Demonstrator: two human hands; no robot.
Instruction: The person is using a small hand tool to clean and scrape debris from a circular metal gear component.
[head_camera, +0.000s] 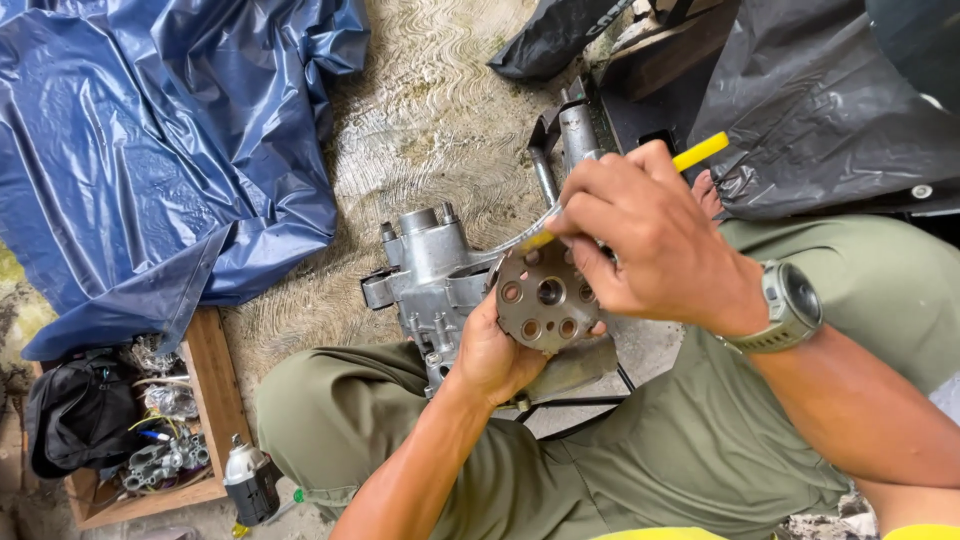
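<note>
One round metal disc (545, 295) with seven holes in the left hand's (490, 355) grip, right hand (650, 245) grasping one yellow-handled tool (700, 152)

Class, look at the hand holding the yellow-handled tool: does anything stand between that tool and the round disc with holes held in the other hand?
Nothing visible does. The right hand holds the yellow-handled tool right at the upper edge of the round disc, which the left hand grips from below. The tool's tip is hidden behind the right hand's fingers, so actual contact cannot be confirmed.
</note>
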